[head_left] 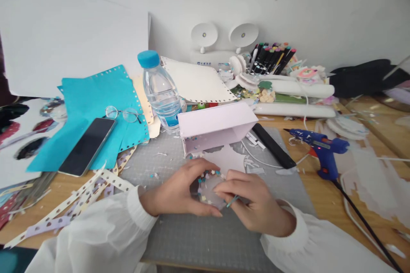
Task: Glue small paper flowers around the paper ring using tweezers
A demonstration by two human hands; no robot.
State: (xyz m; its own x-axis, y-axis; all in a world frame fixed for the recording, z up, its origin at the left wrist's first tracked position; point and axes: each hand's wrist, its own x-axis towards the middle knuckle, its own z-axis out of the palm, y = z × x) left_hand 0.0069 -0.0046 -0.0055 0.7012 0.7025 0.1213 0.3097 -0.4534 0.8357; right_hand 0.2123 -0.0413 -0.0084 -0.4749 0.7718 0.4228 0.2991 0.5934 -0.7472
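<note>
Over a grey cutting mat (208,239), my left hand (182,187) curves its fingers and thumb around a pale round craft piece (208,191). Small white, teal and lilac stars and shapes line the rim of that piece. My right hand (248,198) has its fingers closed at the piece's right side, with a thin light-blue strip (232,201) sticking out between finger and thumb. Its exact kind is too small to tell. Just beyond my hands lie a scalloped white paper cutout (229,158) and a folded pale-lilac card box (218,121), open toward me.
A water bottle (162,94) stands behind the box. On the left are a phone (88,147), glasses (130,115), blue paper (77,102) and punched paper strips (73,198). A blue glue gun (325,151) with a cord, a black bar (273,145) and markers (272,59) are rightward.
</note>
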